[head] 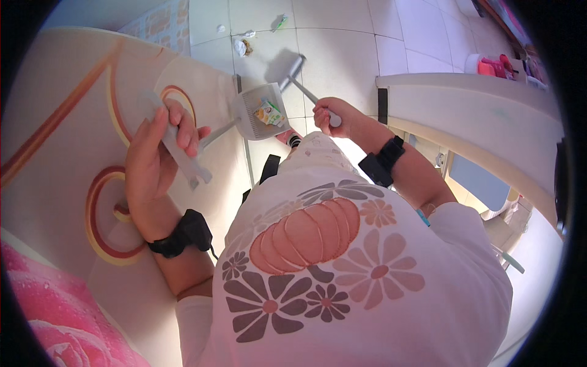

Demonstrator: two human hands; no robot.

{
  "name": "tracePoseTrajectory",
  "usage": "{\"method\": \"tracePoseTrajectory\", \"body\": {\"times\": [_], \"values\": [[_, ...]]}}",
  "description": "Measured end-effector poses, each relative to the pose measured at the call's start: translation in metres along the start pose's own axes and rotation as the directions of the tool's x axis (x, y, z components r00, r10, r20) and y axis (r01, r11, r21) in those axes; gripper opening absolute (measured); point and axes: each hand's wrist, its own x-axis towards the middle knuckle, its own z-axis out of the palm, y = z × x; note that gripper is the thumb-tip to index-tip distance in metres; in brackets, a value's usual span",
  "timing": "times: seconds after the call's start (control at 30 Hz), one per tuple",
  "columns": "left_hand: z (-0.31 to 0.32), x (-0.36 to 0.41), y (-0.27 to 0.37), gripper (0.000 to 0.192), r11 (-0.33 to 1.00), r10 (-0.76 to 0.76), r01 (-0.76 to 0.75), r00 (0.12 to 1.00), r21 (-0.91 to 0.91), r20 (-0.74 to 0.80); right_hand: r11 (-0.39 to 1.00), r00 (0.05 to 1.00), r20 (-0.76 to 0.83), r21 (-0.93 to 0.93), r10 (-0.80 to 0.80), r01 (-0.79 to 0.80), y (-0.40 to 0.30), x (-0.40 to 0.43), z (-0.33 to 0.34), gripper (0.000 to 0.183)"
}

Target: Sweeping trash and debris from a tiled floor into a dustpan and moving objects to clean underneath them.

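My left hand is wrapped around the grey handle of a long-handled dustpan. In the pan lies a printed green, white and yellow packet. My right hand grips the pale end of a broom's stick. The grey broom head is just beyond the dustpan's right front corner, over the tiled floor. Farther out on the tiles lie crumpled white paper with brown bits beside it, smaller white scraps, and a thin green-and-white item.
A pale panel with painted swirls runs along my left. To my right is a white counter with red and pink items at its far end and open shelving below. My foot in a pink slipper is just behind the dustpan.
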Motion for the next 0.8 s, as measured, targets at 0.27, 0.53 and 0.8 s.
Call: {"method": "tracePoseTrajectory", "body": {"times": [0.27,0.53,0.8], "values": [[0.007,-0.011,-0.012,0.025,0.998,0.046,-0.051,0.993,-0.038,-0.105,0.932,0.974,-0.028,-0.297,-0.225,0.207,-0.016,-0.038,-0.014,0.022],[0.004,-0.018,-0.011,0.026,0.987,0.076,-0.096,0.986,-0.130,-0.152,0.901,0.963,0.070,-0.340,-0.260,0.268,-0.017,-0.155,-0.059,0.019],[0.006,-0.004,-0.038,0.028,0.982,0.030,-0.083,0.954,-0.167,-0.297,-0.307,0.482,0.094,-0.871,-0.871,-0.385,-0.120,-0.169,-0.073,0.030]]}}
